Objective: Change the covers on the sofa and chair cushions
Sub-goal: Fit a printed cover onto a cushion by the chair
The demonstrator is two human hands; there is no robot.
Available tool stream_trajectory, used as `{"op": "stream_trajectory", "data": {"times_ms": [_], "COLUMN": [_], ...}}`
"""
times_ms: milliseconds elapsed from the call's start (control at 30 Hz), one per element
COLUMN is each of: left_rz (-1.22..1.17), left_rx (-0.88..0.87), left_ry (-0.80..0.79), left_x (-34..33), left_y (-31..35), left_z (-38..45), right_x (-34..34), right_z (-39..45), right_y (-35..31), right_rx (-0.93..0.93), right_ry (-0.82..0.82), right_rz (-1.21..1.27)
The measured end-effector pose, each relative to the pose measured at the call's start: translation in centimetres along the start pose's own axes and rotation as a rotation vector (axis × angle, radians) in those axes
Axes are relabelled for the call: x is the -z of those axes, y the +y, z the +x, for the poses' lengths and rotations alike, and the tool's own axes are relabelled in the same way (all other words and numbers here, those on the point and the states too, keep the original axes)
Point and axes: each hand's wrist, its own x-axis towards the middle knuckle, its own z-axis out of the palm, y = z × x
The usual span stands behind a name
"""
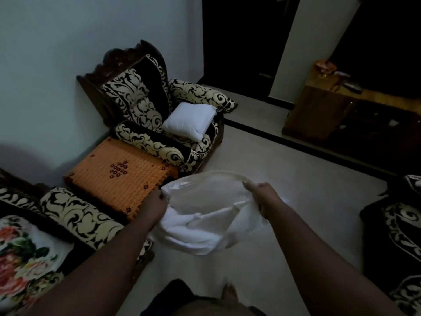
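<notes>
— Cushion cover, the white one: where are you holding it right now?

— You are holding it low in the middle of the frame, above the floor. Your left hand is pinching one side of its mouth and your right hand is pinching the other, both with fingers curled tight on the cloth, and you are spreading the opening wide. The rest of the fabric is hanging bunched beneath your hands.

— And the bare cushion?

— It is lying white and uncovered on the seat of the armchair, above the centre of the frame, well apart from your hands. By my reading, it is waiting for this cover.

— How far along are you getting?

— Early to midway, I judge. A floral cushion is sitting on the sofa at the lower left, and whether that one is already changed I cannot tell. The orange knitted cover on the surface between sofa and armchair looks no part of the job. You are probably still facing the stuffing, the closing, and any other cushions out of sight.
</notes>
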Motion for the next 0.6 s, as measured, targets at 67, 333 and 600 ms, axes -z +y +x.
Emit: {"op": "stream_trajectory", "data": {"times_ms": [67, 333, 600], "left_rz": [-0.147, -0.483, -0.692], "left_rx": [0.149, 0.416, 0.37], "left_ry": [0.083, -0.057, -0.402], "left_x": [-0.2, -1.1, -3.2], "left_y": [1.3, 3.7, 6.2], "left_z": [2.1, 12.6, 22.8], "right_x": [1.0, -1.8, -5.5], "right_z": [2.1, 11.8, 19.7], "right_y": [-2.0, -8.3, -15.1], "right_rx": [-0.039, 0.277, 0.08], "right_ry": [-0.131, 0.115, 0.141], "right_rz": [-0.125, -0.683, -0.186]}}
